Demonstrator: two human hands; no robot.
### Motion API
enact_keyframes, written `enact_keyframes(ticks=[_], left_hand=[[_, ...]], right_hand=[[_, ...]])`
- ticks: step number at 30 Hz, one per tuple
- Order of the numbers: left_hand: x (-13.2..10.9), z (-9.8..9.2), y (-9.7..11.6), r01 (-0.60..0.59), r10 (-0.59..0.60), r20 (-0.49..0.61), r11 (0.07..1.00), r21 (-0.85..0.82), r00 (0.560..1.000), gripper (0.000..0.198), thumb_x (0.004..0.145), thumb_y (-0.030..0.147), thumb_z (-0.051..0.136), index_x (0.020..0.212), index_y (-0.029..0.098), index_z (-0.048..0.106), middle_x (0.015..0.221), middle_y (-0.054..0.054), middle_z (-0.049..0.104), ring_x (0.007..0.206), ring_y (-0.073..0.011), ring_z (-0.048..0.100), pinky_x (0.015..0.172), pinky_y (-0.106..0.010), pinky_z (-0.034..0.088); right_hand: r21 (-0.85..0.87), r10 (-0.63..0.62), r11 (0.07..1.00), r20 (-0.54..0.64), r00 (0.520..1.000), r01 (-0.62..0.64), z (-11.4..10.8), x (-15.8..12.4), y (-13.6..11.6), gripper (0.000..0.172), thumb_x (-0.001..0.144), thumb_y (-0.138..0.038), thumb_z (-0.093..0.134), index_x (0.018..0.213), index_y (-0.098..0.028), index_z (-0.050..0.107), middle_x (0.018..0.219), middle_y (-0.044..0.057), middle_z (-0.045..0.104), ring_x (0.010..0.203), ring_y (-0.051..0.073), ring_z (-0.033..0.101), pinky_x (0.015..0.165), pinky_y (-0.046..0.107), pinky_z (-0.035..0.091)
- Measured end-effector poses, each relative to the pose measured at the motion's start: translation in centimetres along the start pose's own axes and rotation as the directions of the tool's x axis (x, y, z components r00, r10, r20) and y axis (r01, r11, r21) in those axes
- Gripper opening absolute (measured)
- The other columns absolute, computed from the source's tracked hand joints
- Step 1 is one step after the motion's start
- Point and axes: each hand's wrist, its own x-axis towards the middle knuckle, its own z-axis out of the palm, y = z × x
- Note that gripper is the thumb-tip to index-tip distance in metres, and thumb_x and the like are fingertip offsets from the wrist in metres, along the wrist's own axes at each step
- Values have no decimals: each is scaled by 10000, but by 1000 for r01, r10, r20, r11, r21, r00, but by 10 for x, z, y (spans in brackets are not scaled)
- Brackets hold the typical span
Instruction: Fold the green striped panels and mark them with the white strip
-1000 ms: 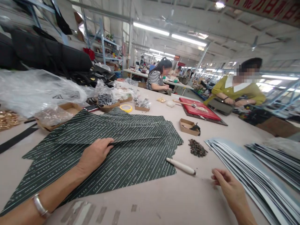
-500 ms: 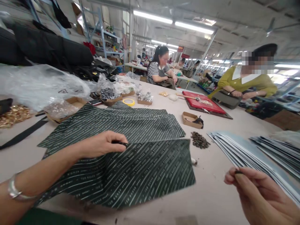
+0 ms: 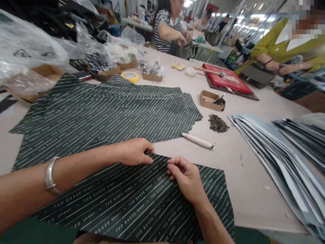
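A sheet of dark green fabric [image 3: 142, 200] with white diagonal stripes and printed lettering hangs over the front edge of the table. My left hand [image 3: 135, 151], a silver bangle on its wrist, is closed on the sheet's upper edge. Just right of it, my right hand [image 3: 184, 174] is pinched in front of the same sheet, close to that edge. Its fingertips hide whatever is between them. More striped fabric pieces [image 3: 122, 115] lie flat behind. Beyond the hands are a white pen-like tool [image 3: 198, 140] and a heap of small dark metal pieces [image 3: 218, 123].
Stacked grey-blue sheets [image 3: 269, 166] lie at the right. Farther back are a small cardboard box [image 3: 212, 100], a red board [image 3: 225, 79], yellow tape [image 3: 130, 76] and plastic bags [image 3: 30, 44]. Two people work across the table, one in stripes [image 3: 162, 32], one in a yellow-green top [image 3: 269, 40].
My right hand, which was pinching a small dark piece over the table at the right, has come left to the fabric edge beside my left hand. The view has tipped down.
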Motion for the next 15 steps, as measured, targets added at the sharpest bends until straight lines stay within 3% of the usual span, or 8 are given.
enact_keyframes(ticks=[4, 8, 11, 15], left_hand=[[6, 1, 4, 1, 8, 110, 996, -85, 994, 329, 707, 468, 623, 872, 200, 719, 722, 17, 642, 633, -150, 530, 560, -248, 327], [11, 8, 2, 51, 23, 201, 934, -354, 979, 363, 678, 465, 651, 893, 180, 721, 749, 7, 652, 630, -143, 533, 574, -243, 373], [12, 12, 0, 77, 25, 208, 880, -469, 978, 348, 647, 417, 682, 892, 172, 711, 740, 11, 634, 644, -143, 532, 593, -242, 392], [14, 13, -2, 26, 62, 180, 894, -448, 982, 327, 657, 397, 685, 897, 177, 711, 700, 32, 583, 636, -134, 487, 604, -244, 379]], right_hand=[[-27, -2, 1000, 23, 1000, 3, -4, -1, -1, 189, 818, -355, 701, 861, -176, 745, 660, 13, 708, 550, 126, 627, 536, 233, 529], [-50, -46, 998, 25, 999, 47, -4, -3, 0, 159, 853, -312, 662, 874, -186, 758, 684, 6, 716, 574, 120, 630, 558, 227, 530], [-84, -63, 994, 44, 997, 67, -3, -4, 2, 131, 874, -275, 657, 878, -197, 762, 704, -3, 712, 603, 117, 626, 587, 228, 519], [-109, -100, 989, 49, 994, 105, -3, -3, 3, 110, 883, -264, 664, 881, -207, 758, 702, -12, 705, 621, 120, 627, 595, 231, 506]])
